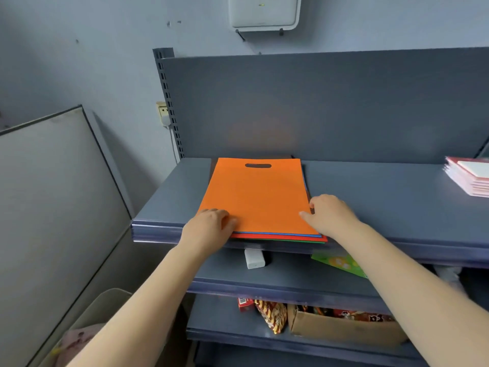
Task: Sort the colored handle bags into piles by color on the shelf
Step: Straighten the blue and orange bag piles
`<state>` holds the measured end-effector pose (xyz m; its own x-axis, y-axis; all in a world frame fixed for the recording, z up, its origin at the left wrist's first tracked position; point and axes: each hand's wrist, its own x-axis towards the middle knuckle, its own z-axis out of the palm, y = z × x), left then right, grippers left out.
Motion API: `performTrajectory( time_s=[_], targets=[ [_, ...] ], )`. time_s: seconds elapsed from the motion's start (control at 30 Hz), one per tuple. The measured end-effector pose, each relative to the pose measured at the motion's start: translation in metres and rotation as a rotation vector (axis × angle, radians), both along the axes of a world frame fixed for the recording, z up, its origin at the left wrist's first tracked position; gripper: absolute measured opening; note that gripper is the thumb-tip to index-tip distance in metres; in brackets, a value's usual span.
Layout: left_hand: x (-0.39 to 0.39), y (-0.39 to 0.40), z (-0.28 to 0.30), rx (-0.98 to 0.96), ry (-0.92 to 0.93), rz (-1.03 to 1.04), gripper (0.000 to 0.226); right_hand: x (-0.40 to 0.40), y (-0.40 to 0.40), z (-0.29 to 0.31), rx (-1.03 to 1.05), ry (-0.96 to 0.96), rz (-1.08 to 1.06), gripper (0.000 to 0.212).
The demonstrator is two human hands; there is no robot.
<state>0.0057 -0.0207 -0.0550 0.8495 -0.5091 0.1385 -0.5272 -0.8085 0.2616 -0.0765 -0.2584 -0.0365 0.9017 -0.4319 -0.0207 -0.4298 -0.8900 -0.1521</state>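
Down at the front of the stack, the left hand [209, 226] rests on the near left corner of the orange bag [255, 197], its fingers bent over the bag's edge and its thumb lying on top; whether it actually pinches the bag I cannot tell; the right hand [329, 215] is at the near right edge of the same bag, thumb on the orange surface and fingers curled down the side of the pile, seemingly gripping that edge; the two hands are apart, one at each near corner; under the orange bag, between the hands, thin edges of a blue bag [280, 234], a red bag [277, 237] and a green one [304, 242] stick out at the front; the orange bag's handle slot [258, 165] lies at the far end, away from the hands; all of it lies on the grey shelf [383, 197], near its front lip; well to the right of the right hand lies a stack of pink and white booklets [469, 178]; below the hands, on the next shelf down, a small white block [254, 258] and a green patterned sheet [341, 263]; lower still, a cardboard box [341, 328] and snack packets [272, 315].
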Motion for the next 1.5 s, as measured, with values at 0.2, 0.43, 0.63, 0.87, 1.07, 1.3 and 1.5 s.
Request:
performTrajectory(
  time_s=[0.2,0.43,0.63,0.87,1.07,1.3,1.5],
  targets=[
    [0.001,-0.005,-0.005,-0.062,0.001,-0.055,0.032,0.015,-0.024,-0.008,0.246,-0.083,-0.175,0.044],
    [0.0,-0.014,-0.007,-0.062,0.032,-0.13,0.041,0.013,-0.034,-0.014,0.354,-0.296,-0.175,0.034],
    [0.01,-0.013,-0.001,-0.186,0.174,-0.027,0.039,0.0,-0.044,-0.019,0.317,-0.42,-0.208,0.019],
    [0.039,-0.004,-0.007,0.035,0.108,0.277,0.061,-0.015,-0.066,-0.025,0.44,-0.618,-0.248,0.022],
    [0.054,0.008,-0.004,-0.022,0.137,0.426,0.05,-0.022,-0.073,-0.029,0.595,-0.702,-0.238,0.029],
    [0.047,0.007,0.002,-0.195,0.067,0.5,0.034,-0.03,-0.064,-0.028,0.814,-0.728,-0.273,0.045],
    [0.039,0.005,0.004,-0.17,-0.081,0.47,0.019,-0.036,-0.057,-0.03,0.915,-0.776,-0.248,0.048]
  ],
)
